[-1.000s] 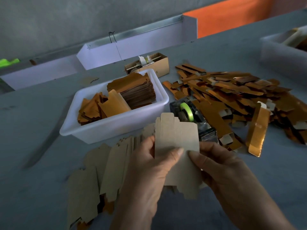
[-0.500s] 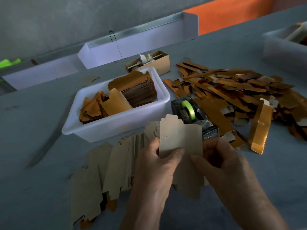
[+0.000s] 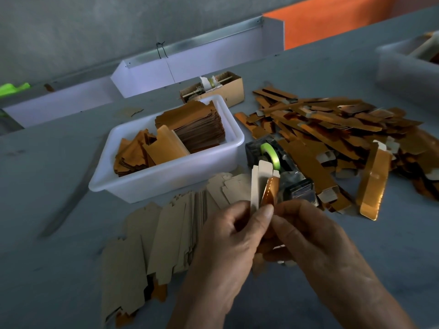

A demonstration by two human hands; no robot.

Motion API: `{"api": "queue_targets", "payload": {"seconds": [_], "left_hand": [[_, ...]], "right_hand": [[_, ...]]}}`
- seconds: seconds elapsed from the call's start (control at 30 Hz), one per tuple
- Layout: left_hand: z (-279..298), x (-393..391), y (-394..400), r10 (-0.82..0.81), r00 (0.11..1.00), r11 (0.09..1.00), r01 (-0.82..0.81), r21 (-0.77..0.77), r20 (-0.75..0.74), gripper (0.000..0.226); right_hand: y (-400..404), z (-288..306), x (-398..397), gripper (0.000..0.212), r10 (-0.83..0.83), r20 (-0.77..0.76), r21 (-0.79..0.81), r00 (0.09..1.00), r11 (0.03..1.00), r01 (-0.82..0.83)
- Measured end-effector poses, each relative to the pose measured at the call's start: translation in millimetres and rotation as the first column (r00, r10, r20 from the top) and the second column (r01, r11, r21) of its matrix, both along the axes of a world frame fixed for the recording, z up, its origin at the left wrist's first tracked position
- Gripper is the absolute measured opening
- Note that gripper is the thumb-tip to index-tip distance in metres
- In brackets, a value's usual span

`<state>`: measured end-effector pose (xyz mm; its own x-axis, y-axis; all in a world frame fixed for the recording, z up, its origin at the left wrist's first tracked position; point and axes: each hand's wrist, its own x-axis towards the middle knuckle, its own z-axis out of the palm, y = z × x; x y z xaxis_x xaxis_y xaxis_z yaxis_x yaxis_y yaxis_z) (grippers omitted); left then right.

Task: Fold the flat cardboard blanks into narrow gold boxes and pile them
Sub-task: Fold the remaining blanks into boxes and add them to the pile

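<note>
Two bare hands, the left hand [image 3: 228, 238] and the right hand [image 3: 316, 236], with bare wrists; no sleeve, glove or watch shows. Fingernails short, unpainted.

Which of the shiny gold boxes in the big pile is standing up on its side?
The long gold box at the pile's near edge, right of the tape dispenser. It leans up on its narrow edge; the others lie flat.
</note>
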<state>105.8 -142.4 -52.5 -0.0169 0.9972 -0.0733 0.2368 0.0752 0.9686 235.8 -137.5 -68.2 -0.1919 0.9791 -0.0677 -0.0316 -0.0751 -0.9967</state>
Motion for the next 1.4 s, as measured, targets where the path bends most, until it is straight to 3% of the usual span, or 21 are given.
{"api": "queue_targets", "payload": {"seconds": [0.1, 0.23, 0.3, 0.43, 0.57, 0.73, 0.8, 0.87, 0.93, 1.0, 1.1, 1.17, 1.27, 1.33, 1.4], "left_hand": [[0, -3, -1, 0.006, 1.0, 1.0, -0.006, -0.014, -0.018, 0.016], [2, -4, -5, -0.04, 0.999, 0.992, 0.043, -0.115, 0.036, 0.015], [4, -1, -6, -0.062, 0.998, 0.987, 0.064, -0.148, 0.021, 0.013], [4, 4, -7, -0.012, 1.0, 0.985, 0.014, -0.174, 0.013, 0.017], [2, 5, -9, 0.037, 0.993, 0.996, -0.046, -0.076, -0.116, 0.007], [-3, 14, -11, 0.192, 0.95, 0.98, -0.174, 0.094, -0.245, 0.013], [-5, 21, -13, 0.262, 0.883, 0.955, -0.178, 0.238, -0.389, 0.015], [-8, 29, -13, 0.28, 0.719, 0.934, -0.05, 0.354, -0.637, 0.026], [-12, 38, -14, 0.284, 0.534, 0.927, 0.058, 0.369, -0.796, 0.036], [-12, 46, -13, 0.285, 0.422, 0.935, 0.075, 0.346, -0.861, 0.031], [-10, 51, -9, 0.055, 0.432, 0.986, 0.117, 0.116, -0.9, 0.027], [-15, 58, -14, 0.042, 0.406, 0.986, 0.132, 0.105, -0.913, 0.033], [-14, 56, -18, 0.1, 0.502, 0.984, 0.077, 0.16, -0.859, 0.05], [-9, 52, -19, 0.115, 0.685, 0.985, 0.015, 0.172, -0.719, 0.048], [-6, 39, -15, 0.134, 0.886, 0.99, -0.135, 0.028, -0.443, 0.025]], "right_hand": [[-1, 4, 3, 0.013, 0.032, -0.063, -0.067, 0.997, 0.997, -0.036], [2, 1, 11, 0.04, -0.155, 0.003, -0.066, 0.988, 0.986, 0.155], [4, -2, 15, 0.051, -0.161, 0.012, -0.118, 0.987, 0.98, 0.161], [2, -1, 12, 0.028, -0.05, -0.177, -0.259, 0.983, 0.966, 0.003], [3, -3, 12, 0.024, -0.105, -0.208, -0.295, 0.972, 0.955, 0.04], [4, -1, 8, 0.027, -0.15, -0.214, -0.304, 0.965, 0.949, 0.08], [5, -2, 7, 0.026, -0.167, -0.227, -0.313, 0.959, 0.945, 0.09], [5, -2, 6, 0.029, -0.179, -0.225, -0.318, 0.958, 0.943, 0.101], [6, -1, 5, 0.029, -0.19, -0.223, -0.323, 0.956, 0.94, 0.111], [6, 1, 5, 0.02, -0.193, -0.218, -0.31, 0.957, 0.943, 0.119], [4, 2, 8, 0.025, -0.187, -0.159, -0.316, 0.969, 0.94, 0.13], [3, 2, 8, 0.033, -0.187, -0.115, -0.326, 0.976, 0.935, 0.141], [5, -2, 12, 0.033, -0.224, -0.111, -0.318, 0.968, 0.931, 0.179], [7, -2, 14, 0.03, -0.255, -0.146, -0.321, 0.956, 0.926, 0.198], [7, 0, 14, 0.031, -0.258, -0.149, -0.289, 0.955, 0.934, 0.208]]}}
